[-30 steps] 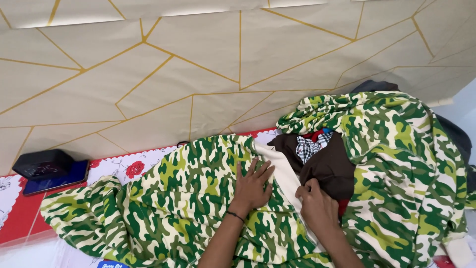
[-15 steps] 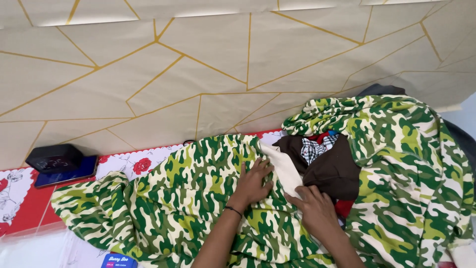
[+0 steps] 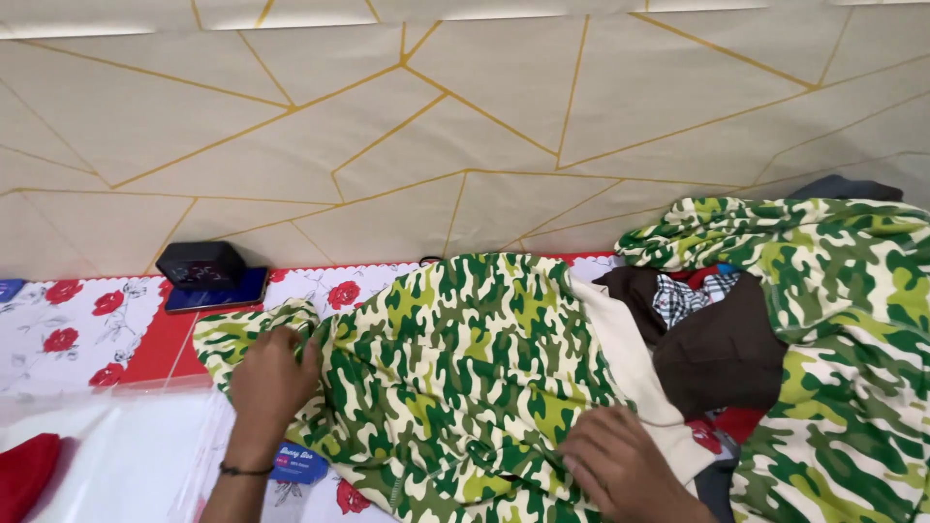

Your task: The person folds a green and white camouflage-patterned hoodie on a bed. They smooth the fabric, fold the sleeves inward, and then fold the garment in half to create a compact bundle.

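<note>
While spread over the surface (image 3: 68, 320), which wears a white cloth with red roses, the camouflage blanket (image 3: 465, 368) serves as landmark. Left hand (image 3: 271, 378): at the blanket's left edge, fingers curled on a bunched fold, gripping it. Right hand (image 3: 620, 465): on the blanket's lower right part, fingers loosely spread and pressed flat, holding nothing. Brown garment (image 3: 722, 349): just right of the blanket, with a checked cloth (image 3: 688, 295) at its top. Second camouflage heap (image 3: 843, 320): further right. Black device (image 3: 201, 266): beyond the blanket's left end, on a dark flat case (image 3: 218, 291). Red cloth (image 3: 24, 470): well left of the blanket.
</note>
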